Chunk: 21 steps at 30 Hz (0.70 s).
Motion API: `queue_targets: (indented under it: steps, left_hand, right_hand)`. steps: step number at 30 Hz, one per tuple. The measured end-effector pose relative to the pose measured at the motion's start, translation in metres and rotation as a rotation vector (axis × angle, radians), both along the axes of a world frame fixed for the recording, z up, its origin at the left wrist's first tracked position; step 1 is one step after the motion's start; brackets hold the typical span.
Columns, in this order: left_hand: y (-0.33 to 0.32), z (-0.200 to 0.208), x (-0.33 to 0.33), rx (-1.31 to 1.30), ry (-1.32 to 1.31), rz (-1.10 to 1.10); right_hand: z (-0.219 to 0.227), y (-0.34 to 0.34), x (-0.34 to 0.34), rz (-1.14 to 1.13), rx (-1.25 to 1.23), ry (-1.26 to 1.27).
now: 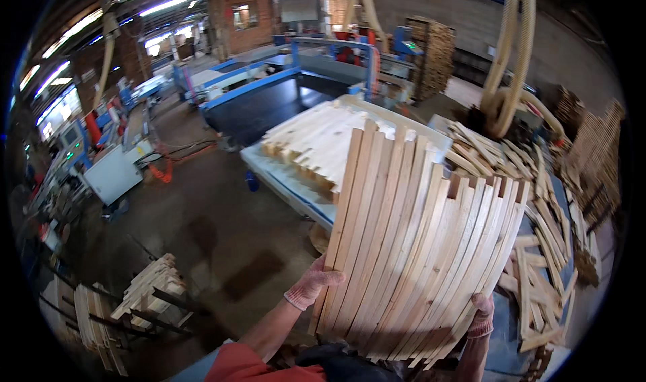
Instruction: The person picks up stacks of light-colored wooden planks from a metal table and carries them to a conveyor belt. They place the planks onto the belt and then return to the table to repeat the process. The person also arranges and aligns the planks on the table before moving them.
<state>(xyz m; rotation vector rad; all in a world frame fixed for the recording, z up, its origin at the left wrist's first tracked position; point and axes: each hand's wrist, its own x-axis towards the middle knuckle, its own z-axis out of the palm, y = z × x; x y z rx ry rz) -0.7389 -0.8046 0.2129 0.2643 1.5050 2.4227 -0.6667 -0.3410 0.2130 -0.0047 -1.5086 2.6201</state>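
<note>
The broad bundle of long, pale, square-edged wooden strips (417, 247) stands tilted up in front of my body, strips side by side, held between my two hands. Its upper ends are uneven: the strips on the left reach higher, and a few near the middle and right drop short, leaving notches. To carry it well, I should squeeze inward evenly from both sides, since I judge that only this pressure grips the middle strips; if one hand slackens, they could slide out. Keeping both hands level should also stop the row fanning or buckling.

My left hand (316, 283), in a pinkish knitted glove, is clasped around the left edge, thumb lying over the front face; its fingers behind are hidden. My right hand (482, 313), gloved alike, grips the right edge lower down, partly bent around it; how far its fingers reach behind I cannot tell.

Just beyond the bundle, a low layer of pale wooden strips (316, 136) lies on a light-topped table (286, 188). To the right is a loose heap of cut wooden pieces (523, 288); farther off stands a blue-framed machine with a black bed (259, 109).
</note>
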Motion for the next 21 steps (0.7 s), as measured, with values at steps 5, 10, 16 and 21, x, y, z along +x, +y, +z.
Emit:
queue_targets:
  steps: [5,10,16,21]
  left_hand:
    - [-0.149,0.022,0.002,-0.036,-0.041,0.37]
    - [-0.26,0.021,0.036,0.06,-0.079,0.677]
    - [-0.389,-0.017,0.063,0.119,-0.055,1.085]
    - [-0.458,0.011,0.015,-0.002,-0.028,1.232]
  right_hand:
    - [-0.021,-0.119,-0.137,0.149,0.131,-0.04]
    - [0.057,-0.321,-0.216,0.53,0.053,-0.085]
    - [0.016,-0.505,-0.34,0.937,0.069,-0.061]
    - [0.002,-0.66,-0.415,1.135,-0.05,-0.069]
